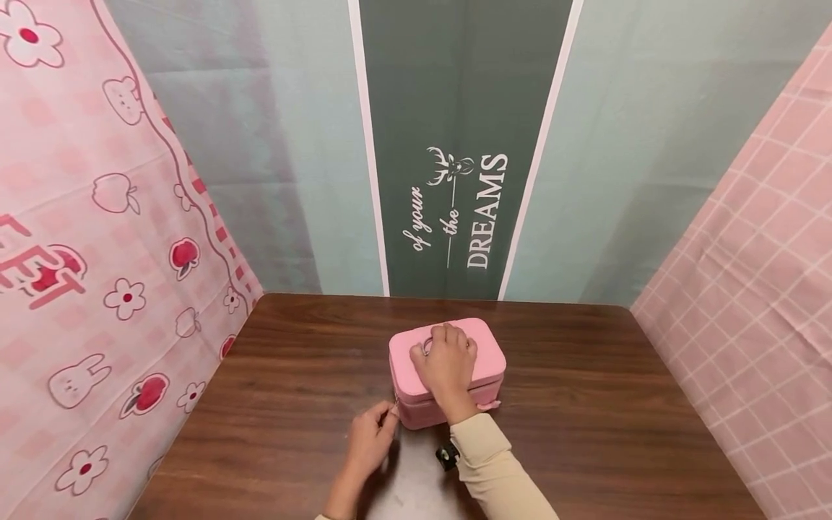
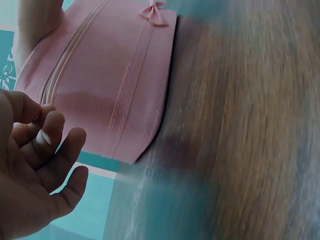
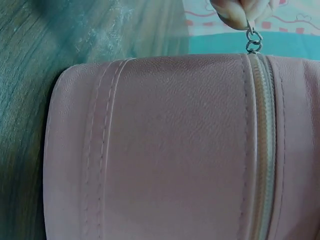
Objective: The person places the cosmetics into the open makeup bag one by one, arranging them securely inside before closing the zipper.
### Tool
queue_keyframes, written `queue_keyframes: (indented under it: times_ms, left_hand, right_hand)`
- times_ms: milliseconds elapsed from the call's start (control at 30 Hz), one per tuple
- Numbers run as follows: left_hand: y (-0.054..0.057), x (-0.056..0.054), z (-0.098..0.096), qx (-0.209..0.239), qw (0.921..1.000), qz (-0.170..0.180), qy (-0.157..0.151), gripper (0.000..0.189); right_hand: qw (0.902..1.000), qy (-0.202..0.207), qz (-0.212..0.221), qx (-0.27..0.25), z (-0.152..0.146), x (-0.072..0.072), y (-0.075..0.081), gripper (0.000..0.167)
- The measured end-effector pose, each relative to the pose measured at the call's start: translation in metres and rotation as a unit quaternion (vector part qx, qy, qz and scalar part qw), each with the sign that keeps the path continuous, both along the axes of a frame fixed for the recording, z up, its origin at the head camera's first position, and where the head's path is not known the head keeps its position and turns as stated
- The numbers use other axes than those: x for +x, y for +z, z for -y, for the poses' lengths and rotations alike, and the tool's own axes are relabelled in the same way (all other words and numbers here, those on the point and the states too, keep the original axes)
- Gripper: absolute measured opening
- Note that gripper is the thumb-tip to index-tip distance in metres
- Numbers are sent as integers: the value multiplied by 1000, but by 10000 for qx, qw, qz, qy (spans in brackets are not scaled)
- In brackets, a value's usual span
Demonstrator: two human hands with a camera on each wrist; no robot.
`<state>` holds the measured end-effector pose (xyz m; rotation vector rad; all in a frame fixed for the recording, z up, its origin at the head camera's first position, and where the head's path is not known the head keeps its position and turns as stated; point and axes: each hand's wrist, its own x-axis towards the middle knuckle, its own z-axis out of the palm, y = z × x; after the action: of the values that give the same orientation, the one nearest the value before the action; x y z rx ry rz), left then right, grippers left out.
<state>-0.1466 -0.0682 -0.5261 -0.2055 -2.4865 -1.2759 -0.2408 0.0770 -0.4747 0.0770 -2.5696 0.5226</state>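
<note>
A pink zippered case [image 1: 484, 361] with rounded corners sits on the brown table. My left hand [image 1: 370, 442] is at its near left corner, thumb and forefinger pinching the zipper pull. In the right wrist view, the metal links [image 3: 254, 41] of that pull hang between the fingertips and the zipper [image 3: 265, 145]. The left wrist view has the left hand [image 2: 40, 165] with its other fingers loosely bent. My right hand [image 1: 448, 365] rests on top of the lid, fingers spread over it, beside a small dark ring-shaped mark.
A pink bow [image 2: 155, 14] is attached near the bottom of the case. A small black device [image 1: 447, 456] is at the right wrist. The wooden table [image 1: 572, 404] meets a green printed cloth [image 1: 448, 87] behind and pink patterned cloths [image 1: 754, 289] at the sides.
</note>
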Motion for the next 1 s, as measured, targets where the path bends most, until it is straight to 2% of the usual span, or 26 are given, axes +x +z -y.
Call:
queue_keyframes:
  times_ms: [167, 333, 433, 500, 567, 667, 733, 833, 1000]
  left_hand:
    - [-1, 0, 0, 71, 9999, 24, 101, 14]
    - [-2, 1, 1, 57, 9999, 98, 125, 14]
    - [-2, 2, 2, 158, 9998, 79, 55, 15]
    - [-2, 3, 4, 239, 9996, 130, 48, 15]
    - [-2, 4, 6, 299, 9993, 228, 48, 15]
    - [-3, 4, 8, 326, 9987, 375, 84, 15]
    - [-3, 4, 9, 319, 9987, 385, 75, 15]
    - [-3, 4, 7, 333, 9988, 351, -5, 15]
    - [-2, 3, 6, 398, 9988, 274, -122, 14]
  right_hand:
    - [9998, -105, -150, 59, 2, 0, 3, 36]
    - [9998, 44, 190, 35, 0, 2, 4, 38]
    - [9967, 461, 673, -51, -7, 5, 10, 43]
    - [9903, 956, 1004, -44, -14, 6, 17, 48]
    - [9808, 1576, 1150, 62, -24, 5, 22, 52]
    - [9652, 2463, 868, 129, -42, -5, 26, 57]
    - [9593, 2776, 485, 194, -54, -15, 22, 59]
    - [9591, 2811, 159, 299, -68, -24, 12, 57]
    - [9654, 2538, 175, 579, -75, -29, 3, 51]
